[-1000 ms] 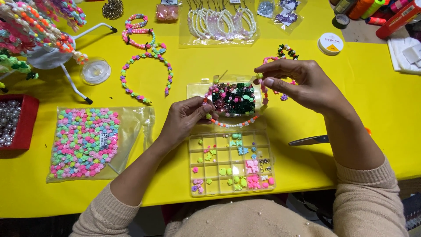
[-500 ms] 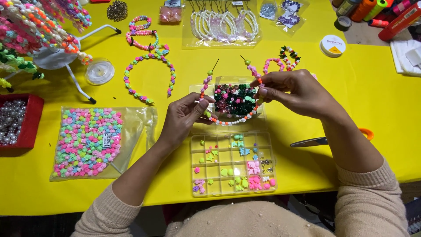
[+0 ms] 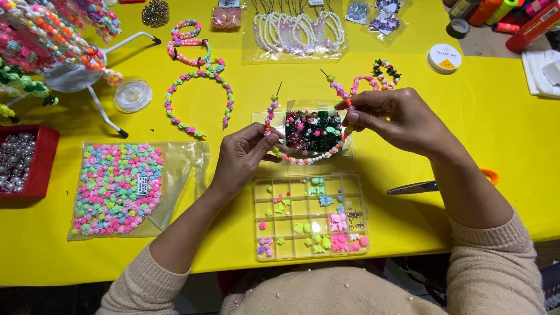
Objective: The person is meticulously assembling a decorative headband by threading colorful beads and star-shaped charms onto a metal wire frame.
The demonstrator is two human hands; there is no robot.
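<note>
My left hand (image 3: 248, 154) and my right hand (image 3: 389, 116) each pinch one side of a beaded headband (image 3: 309, 157) strung with pink, orange and white beads. The band hangs in a U between them, its two tips pointing up. It is held just above a clear bag of dark green and black beads (image 3: 314, 129). A clear compartment box (image 3: 310, 214) with small pastel beads lies right in front of me, below the hands.
A bag of pastel flower beads (image 3: 116, 186) lies at the left, beside a red tray of pearls (image 3: 23, 160). Finished headbands (image 3: 198, 87) and a white stand (image 3: 87, 79) are behind. Scissors (image 3: 431, 185) lie at right, thread spools (image 3: 496, 11) at far right.
My right hand came down and left from a raised position, and both hands now hold the headband as a wide U, its ends turned up.
</note>
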